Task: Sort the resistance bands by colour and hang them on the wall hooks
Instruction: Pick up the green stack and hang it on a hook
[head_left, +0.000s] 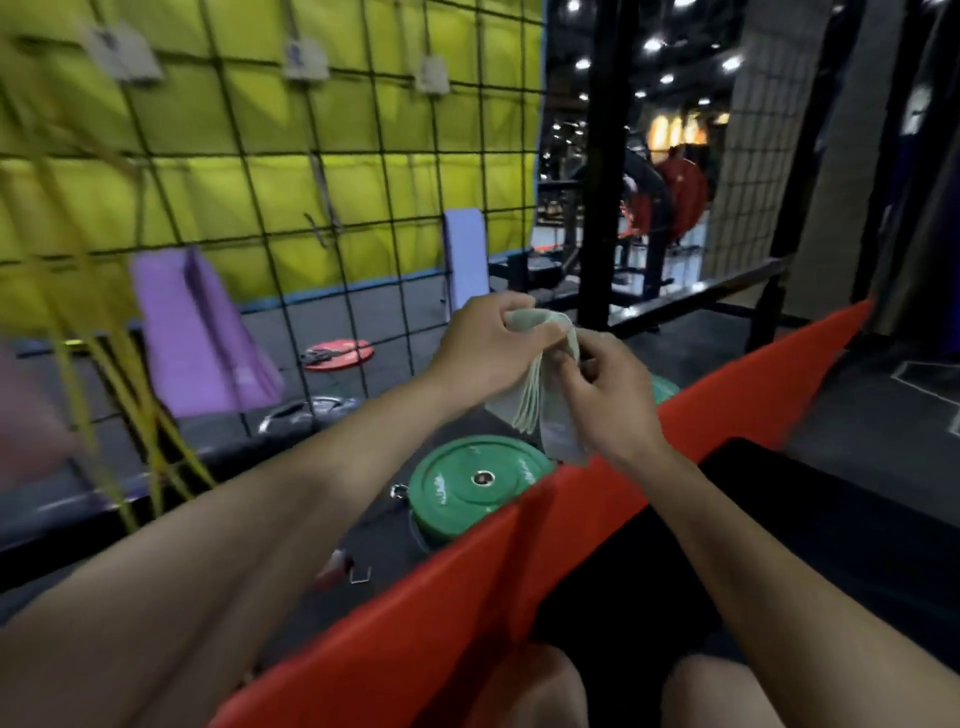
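Both hands pinched a bundle of pale green bands (540, 400) at its top, the left hand (488, 345) bunching the loops while the right hand (605, 395) fingered one, apparently to separate it. The bundle hung above a green plate (467, 488), short of the wire grid (311, 208). Motion blur hid any hooks; yellow bands (109, 364) dangled at left.
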